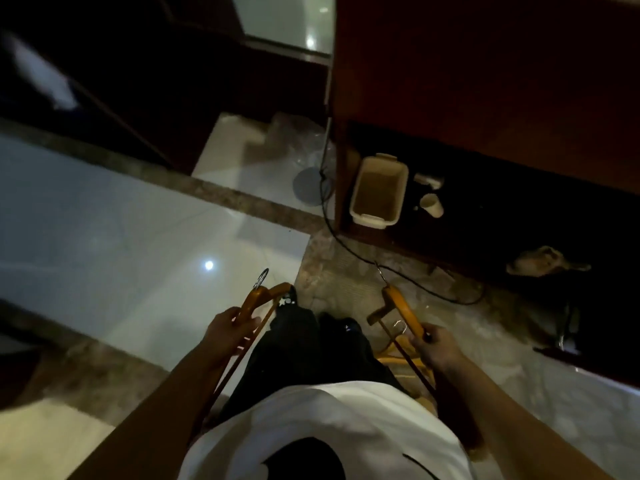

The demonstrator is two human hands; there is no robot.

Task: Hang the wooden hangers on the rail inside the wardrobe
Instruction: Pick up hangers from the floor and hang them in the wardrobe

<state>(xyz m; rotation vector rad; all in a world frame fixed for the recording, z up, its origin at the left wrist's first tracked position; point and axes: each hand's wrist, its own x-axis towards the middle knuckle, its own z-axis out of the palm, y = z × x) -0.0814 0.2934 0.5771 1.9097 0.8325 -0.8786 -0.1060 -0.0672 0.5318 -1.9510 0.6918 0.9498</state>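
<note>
no legible text, labels, brands, numbers, signs anywhere

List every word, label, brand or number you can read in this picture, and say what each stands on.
No text can be read.
White T-shirt: black print, only a curved shape, no letters shown.
Shoe: small white marks, too blurred to read.
Beige tub: no label visible.
Wooden hangers: no markings visible.

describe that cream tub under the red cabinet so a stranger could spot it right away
Find the dark red wooden cabinet on the right and look into the shadowed opening at its base. At that opening's left end, just right of the black cable, sits the cream rectangular plastic tub. It is open-topped, box-shaped and much larger than the small pale cup beside it.
</note>
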